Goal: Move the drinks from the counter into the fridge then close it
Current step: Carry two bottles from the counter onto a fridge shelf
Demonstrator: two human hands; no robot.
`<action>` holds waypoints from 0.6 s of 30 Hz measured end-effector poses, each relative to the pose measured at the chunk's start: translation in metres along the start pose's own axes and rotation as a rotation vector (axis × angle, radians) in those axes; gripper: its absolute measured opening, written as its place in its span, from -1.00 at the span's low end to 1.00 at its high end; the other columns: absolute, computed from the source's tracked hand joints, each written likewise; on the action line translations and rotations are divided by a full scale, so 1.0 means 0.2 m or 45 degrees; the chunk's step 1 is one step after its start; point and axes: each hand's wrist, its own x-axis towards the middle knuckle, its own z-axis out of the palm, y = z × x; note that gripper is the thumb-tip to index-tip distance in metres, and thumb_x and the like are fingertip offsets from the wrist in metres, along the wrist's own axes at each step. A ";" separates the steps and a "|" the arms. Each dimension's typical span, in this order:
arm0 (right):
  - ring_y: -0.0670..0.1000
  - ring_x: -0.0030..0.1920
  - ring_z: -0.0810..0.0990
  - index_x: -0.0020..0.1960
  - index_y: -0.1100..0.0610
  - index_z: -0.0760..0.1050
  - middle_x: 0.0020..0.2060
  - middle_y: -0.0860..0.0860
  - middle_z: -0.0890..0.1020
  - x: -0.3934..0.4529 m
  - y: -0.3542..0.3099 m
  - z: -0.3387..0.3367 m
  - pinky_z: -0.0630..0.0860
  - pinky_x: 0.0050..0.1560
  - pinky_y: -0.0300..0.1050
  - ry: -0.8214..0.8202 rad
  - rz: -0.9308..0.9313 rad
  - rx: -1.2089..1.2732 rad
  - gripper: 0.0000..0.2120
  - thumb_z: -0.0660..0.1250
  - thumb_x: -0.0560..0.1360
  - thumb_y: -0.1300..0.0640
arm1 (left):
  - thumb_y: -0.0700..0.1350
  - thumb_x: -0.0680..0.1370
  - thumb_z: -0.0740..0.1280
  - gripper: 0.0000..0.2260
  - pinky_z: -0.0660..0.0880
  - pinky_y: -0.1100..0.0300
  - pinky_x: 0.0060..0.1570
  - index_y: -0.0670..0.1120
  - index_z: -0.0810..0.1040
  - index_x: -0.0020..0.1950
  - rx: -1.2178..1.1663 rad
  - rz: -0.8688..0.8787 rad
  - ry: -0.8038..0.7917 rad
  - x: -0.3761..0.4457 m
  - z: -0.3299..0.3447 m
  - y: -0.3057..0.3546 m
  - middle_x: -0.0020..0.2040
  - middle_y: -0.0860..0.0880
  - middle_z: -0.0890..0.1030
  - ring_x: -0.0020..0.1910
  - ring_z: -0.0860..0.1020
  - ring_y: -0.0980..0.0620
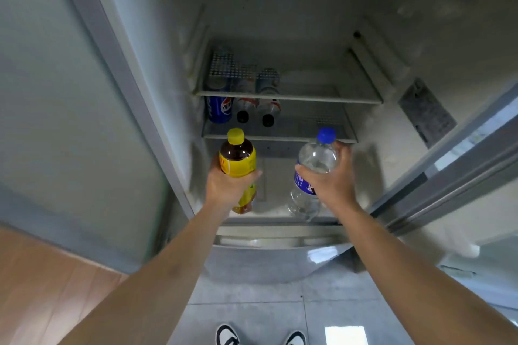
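Down at your feet, two black-and-white shoes (pixel 260 335) stand on grey floor tiles (pixel 246 314), with a wooden surface (pixel 42 283) off to your left. Just ahead, both bare forearms reach up toward the open fridge (pixel 280 22), whose door (pixel 459 165) hangs wide on your right. Your left hand (pixel 227 185) has its grip curled round the middle of a yellow-capped tea bottle (pixel 237 162) — dark liquid, yellow label, cap pointing into the fridge. Your right hand (pixel 330 179) has its grip wrapped round a clear water bottle (pixel 314 165) with a blue cap and blue label, fingers across the shoulder and thumb on the near side. Both bottles sit just in front of the lower glass shelf (pixel 280 136), well apart from each other. Farther in, on that lower shelf and under the upper shelf (pixel 288 96), a blue cola can (pixel 220 109) stands at the left — just beside it, two dark-capped bottles (pixel 258 110) lie on their sides, caps toward you.
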 end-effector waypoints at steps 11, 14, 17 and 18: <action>-0.05 0.10 0.53 0.21 -0.22 0.25 0.13 -0.17 0.48 0.18 0.04 0.08 0.42 -0.01 -0.18 0.053 0.170 0.015 -0.16 0.58 0.05 -0.27 | -0.09 0.21 0.67 -0.31 0.59 0.10 -0.08 0.07 0.47 0.27 0.034 -0.080 -0.183 0.25 0.11 -0.01 0.09 0.02 0.63 0.00 0.63 0.01; -0.03 0.13 0.53 0.22 -0.18 0.26 0.12 -0.20 0.48 0.20 0.04 0.08 0.50 0.06 -0.09 0.041 0.158 -0.001 -0.17 0.57 0.06 -0.26 | -0.09 0.22 0.67 -0.25 0.56 0.06 0.01 0.08 0.41 0.32 0.041 -0.062 -0.204 0.27 0.11 0.00 0.14 0.03 0.60 0.08 0.60 -0.03; -0.04 0.11 0.52 0.13 -0.19 0.29 0.00 -0.32 0.44 0.23 0.01 0.05 0.54 0.11 -0.01 -0.053 0.187 -0.015 -0.26 0.52 0.08 -0.35 | -0.07 0.20 0.68 -0.14 0.52 -0.10 0.21 0.09 0.31 0.38 0.113 -0.023 -0.276 0.27 0.08 0.02 0.25 0.00 0.53 0.22 0.53 -0.08; -0.03 0.11 0.53 0.07 -0.21 0.34 -0.02 -0.33 0.46 0.25 -0.01 0.04 0.53 0.09 -0.01 -0.101 0.203 -0.038 -0.35 0.47 0.11 -0.42 | -0.05 0.21 0.68 -0.11 0.50 -0.13 0.24 0.08 0.27 0.40 0.158 0.002 -0.313 0.28 0.06 0.04 0.28 -0.01 0.51 0.25 0.51 -0.08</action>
